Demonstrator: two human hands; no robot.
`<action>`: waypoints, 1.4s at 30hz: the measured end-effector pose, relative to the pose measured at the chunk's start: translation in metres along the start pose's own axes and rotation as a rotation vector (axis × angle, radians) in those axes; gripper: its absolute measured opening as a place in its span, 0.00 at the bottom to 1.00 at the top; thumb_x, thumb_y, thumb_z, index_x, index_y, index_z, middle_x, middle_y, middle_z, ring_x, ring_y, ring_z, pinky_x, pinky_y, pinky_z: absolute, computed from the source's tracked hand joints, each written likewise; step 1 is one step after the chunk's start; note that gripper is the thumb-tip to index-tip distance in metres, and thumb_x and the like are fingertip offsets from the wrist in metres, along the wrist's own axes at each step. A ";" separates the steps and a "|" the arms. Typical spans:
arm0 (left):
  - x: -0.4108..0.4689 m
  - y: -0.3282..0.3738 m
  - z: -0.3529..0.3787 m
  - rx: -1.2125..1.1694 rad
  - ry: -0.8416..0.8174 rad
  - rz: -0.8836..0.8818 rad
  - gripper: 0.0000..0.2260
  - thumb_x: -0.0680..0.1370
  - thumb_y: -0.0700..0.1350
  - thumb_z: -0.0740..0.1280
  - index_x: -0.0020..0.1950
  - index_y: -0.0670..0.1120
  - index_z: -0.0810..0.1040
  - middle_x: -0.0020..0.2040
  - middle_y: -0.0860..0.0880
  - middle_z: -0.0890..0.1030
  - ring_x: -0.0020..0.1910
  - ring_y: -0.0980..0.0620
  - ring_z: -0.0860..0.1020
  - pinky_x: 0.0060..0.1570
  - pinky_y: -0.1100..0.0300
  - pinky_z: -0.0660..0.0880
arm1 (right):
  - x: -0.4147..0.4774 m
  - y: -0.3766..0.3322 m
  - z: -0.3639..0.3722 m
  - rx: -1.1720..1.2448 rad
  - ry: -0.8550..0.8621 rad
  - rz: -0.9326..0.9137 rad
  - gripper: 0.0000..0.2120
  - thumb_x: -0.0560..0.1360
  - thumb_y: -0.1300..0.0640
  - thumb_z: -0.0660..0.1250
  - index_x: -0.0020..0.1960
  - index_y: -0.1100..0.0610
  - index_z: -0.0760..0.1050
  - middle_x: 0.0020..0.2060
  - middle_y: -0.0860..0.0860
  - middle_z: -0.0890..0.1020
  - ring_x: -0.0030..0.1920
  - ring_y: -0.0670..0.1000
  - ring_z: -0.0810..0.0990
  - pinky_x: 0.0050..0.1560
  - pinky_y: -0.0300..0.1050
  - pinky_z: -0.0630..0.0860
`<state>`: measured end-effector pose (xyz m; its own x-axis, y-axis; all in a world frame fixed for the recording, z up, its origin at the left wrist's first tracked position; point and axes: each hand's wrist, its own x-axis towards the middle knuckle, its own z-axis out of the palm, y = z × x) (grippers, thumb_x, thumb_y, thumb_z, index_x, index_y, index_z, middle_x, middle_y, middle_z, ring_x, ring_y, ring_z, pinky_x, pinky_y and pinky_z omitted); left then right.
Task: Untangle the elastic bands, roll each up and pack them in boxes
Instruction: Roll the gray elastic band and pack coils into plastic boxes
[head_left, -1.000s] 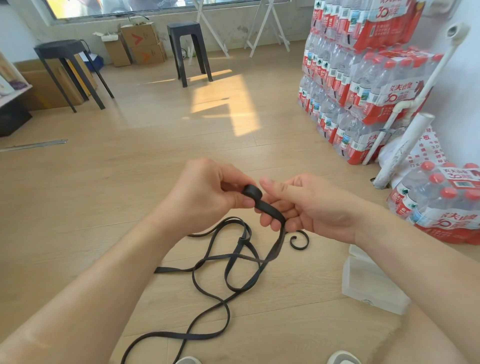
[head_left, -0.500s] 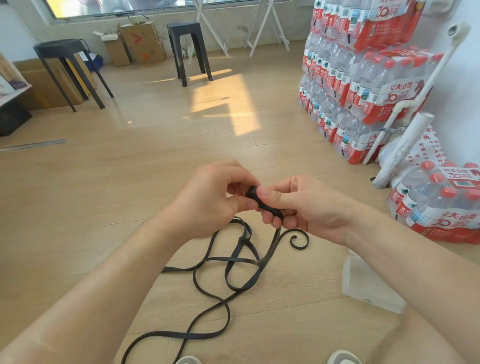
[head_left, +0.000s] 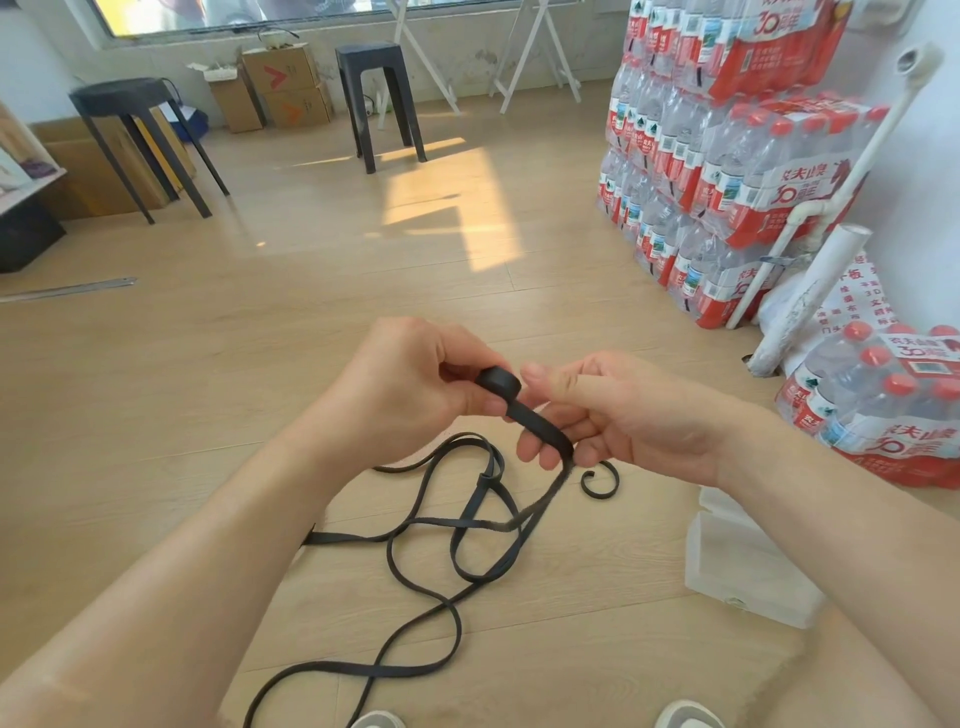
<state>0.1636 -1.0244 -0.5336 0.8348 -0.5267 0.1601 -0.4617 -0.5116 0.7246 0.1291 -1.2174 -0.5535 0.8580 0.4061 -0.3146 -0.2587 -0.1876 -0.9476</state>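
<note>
Black elastic band (head_left: 535, 421), flat and narrow, runs between my two grips. My left grip (head_left: 410, 389) is clamped on the small rolled coil (head_left: 497, 382) at the band's end, pinching it between thumb and fingertips. My right grip (head_left: 623, 415) is curled round the straight stretch just below the coil. The band lies across my fingers (head_left: 530, 449) and my thumb tip sits just beside the coil. Both grips are raised above the pale wooden floor (head_left: 208, 389).

From my right grip the band drops to the floor and lies there in loose loops that cross one another between my forearms, trailing back toward my shoes (head_left: 685, 717). A small curled black piece (head_left: 600, 480) lies on the floor below my right grip; I cannot tell whether it belongs to the same band. A translucent plastic box (head_left: 748, 577) rests on the floor under my right forearm.

Further out, shrink-wrapped packs of red-labelled water bottles (head_left: 727, 156) are stacked along the right wall. Two dark stools (head_left: 382, 93) and some cardboard cartons (head_left: 285, 83) stand near the far wall.
</note>
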 end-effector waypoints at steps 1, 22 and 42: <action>0.000 0.000 -0.001 0.046 0.017 0.007 0.08 0.67 0.36 0.75 0.42 0.47 0.85 0.38 0.54 0.83 0.41 0.55 0.79 0.48 0.55 0.75 | 0.000 -0.001 0.001 -0.028 0.038 0.018 0.27 0.71 0.37 0.64 0.50 0.62 0.81 0.37 0.54 0.83 0.35 0.48 0.78 0.33 0.37 0.69; -0.001 -0.005 0.012 -0.195 -0.003 -0.125 0.08 0.68 0.42 0.76 0.45 0.48 0.83 0.41 0.50 0.84 0.42 0.55 0.81 0.47 0.62 0.77 | 0.004 0.007 0.001 0.104 0.088 -0.071 0.14 0.69 0.48 0.68 0.42 0.59 0.82 0.29 0.51 0.75 0.31 0.46 0.70 0.28 0.35 0.59; 0.004 0.007 0.013 -0.131 0.037 -0.388 0.04 0.68 0.39 0.76 0.35 0.46 0.84 0.30 0.47 0.80 0.32 0.52 0.74 0.40 0.57 0.73 | 0.002 0.015 0.006 -0.987 0.460 -0.680 0.24 0.70 0.57 0.72 0.65 0.50 0.75 0.43 0.43 0.80 0.42 0.44 0.78 0.46 0.42 0.76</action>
<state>0.1604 -1.0385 -0.5365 0.9510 -0.2853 -0.1196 -0.0700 -0.5752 0.8150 0.1243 -1.2144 -0.5684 0.8118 0.3733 0.4490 0.5572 -0.7255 -0.4041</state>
